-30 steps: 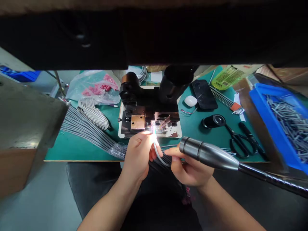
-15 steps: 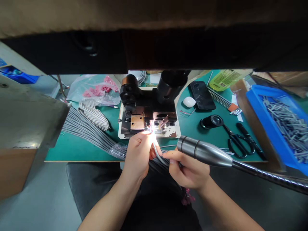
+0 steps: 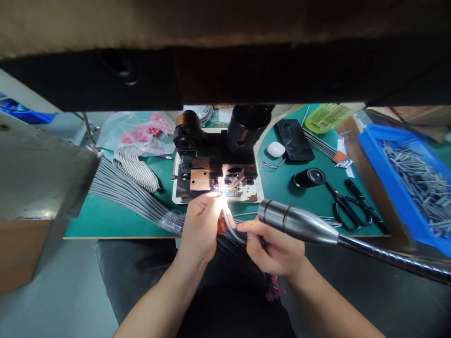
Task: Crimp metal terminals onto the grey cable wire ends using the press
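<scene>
Evidently the work sits at the middle of the frame, where a grey cable (image 3: pixel 229 227) curves down and to the right from the brightly lit front of the press (image 3: pixel 218 143). The left hand (image 3: pixel 200 223) has its grip closed on the cable near its upper end, thumb and fingers pinched together just below the glare. The right hand (image 3: pixel 276 251) points its index finger at the curve, apparently touching it; I cannot tell whether its grip has hold of anything.

From where I stand, the step in hand looks like holding the cable's end steady at the press. The next move, I'd judge, calls for fine alignment and fingertips well clear of the working parts. Glare hides the very tip, so I cannot tell how it sits.

A lamp (image 3: pixel 299 223) reaches in from the right, over the right hand. Left of centre, a bundle (image 3: pixel 130 192) of grey cables lies on the green counter (image 3: pixel 275 188). Right of centre are a phone (image 3: pixel 295 140) and scissors (image 3: pixel 348 209), with a blue bin (image 3: pixel 391 178) of short grey pieces at the far right.
</scene>
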Demonstrator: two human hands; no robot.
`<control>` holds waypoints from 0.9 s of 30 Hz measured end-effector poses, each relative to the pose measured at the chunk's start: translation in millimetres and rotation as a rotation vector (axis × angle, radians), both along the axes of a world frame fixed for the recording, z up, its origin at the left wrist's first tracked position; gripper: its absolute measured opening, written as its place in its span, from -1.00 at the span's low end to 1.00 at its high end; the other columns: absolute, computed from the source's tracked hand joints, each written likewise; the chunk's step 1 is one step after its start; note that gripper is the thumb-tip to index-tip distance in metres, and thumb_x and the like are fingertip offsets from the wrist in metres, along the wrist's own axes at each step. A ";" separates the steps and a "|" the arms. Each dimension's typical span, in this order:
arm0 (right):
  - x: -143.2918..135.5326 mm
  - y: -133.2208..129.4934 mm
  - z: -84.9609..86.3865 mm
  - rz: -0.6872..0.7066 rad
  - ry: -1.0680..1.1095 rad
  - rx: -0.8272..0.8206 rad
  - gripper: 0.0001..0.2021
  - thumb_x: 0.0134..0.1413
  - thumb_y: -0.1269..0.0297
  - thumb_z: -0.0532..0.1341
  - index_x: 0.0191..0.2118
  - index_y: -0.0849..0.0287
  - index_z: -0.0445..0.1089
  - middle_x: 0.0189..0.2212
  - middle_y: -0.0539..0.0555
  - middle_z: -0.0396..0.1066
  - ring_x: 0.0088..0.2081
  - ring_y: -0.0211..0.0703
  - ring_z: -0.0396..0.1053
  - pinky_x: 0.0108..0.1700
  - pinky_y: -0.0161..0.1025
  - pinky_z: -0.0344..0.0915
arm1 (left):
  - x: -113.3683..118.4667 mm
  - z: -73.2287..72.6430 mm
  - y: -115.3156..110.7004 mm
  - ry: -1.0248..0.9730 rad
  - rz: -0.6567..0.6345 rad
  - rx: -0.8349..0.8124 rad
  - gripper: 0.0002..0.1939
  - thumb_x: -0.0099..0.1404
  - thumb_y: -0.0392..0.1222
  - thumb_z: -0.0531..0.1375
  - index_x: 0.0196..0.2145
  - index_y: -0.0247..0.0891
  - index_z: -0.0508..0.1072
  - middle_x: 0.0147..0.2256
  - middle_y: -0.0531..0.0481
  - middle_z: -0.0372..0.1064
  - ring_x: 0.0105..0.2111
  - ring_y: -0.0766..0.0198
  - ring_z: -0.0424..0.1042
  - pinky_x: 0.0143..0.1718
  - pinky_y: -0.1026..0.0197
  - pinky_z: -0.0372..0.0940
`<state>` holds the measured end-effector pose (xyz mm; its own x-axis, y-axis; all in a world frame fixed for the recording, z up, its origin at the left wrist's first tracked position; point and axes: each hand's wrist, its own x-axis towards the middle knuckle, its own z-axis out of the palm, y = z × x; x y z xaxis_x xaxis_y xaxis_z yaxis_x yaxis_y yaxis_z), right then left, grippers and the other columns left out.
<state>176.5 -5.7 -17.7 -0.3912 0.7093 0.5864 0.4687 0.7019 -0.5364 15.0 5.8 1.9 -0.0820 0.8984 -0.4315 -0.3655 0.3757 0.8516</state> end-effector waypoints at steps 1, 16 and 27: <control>-0.1 0.2 -0.3 0.001 0.002 0.001 -0.73 0.04 0.50 0.18 -0.16 0.08 0.46 -0.50 -0.07 0.41 -0.52 -0.25 0.36 -0.36 -0.22 0.30 | 0.0 0.0 -0.1 0.000 0.000 0.000 -0.68 0.20 -0.27 0.09 -0.69 -0.26 0.34 -0.71 0.04 0.27 -0.69 0.41 0.18 -0.64 0.37 0.02; -1.1 1.2 -0.7 0.031 0.026 -0.027 -0.71 0.04 0.53 0.18 -0.14 0.08 0.47 -0.47 -0.07 0.41 -0.53 -0.29 0.34 -0.42 -0.28 0.30 | -0.5 1.3 -0.4 0.033 -0.023 0.024 -0.67 0.20 -0.30 0.08 -0.70 -0.26 0.34 -0.70 0.05 0.26 -0.67 0.40 0.19 -0.63 0.35 0.04; -3.1 -0.5 2.7 0.070 0.005 -0.069 -0.84 0.09 0.41 0.23 -0.19 0.11 0.45 -0.54 -0.10 0.34 -0.57 -0.31 0.23 -0.49 -0.33 0.23 | -1.6 -4.8 -3.2 0.084 -0.040 0.055 -0.63 0.29 -0.25 0.08 -0.66 -0.26 0.37 -0.68 0.04 0.31 -0.68 0.41 0.21 -0.64 0.37 0.07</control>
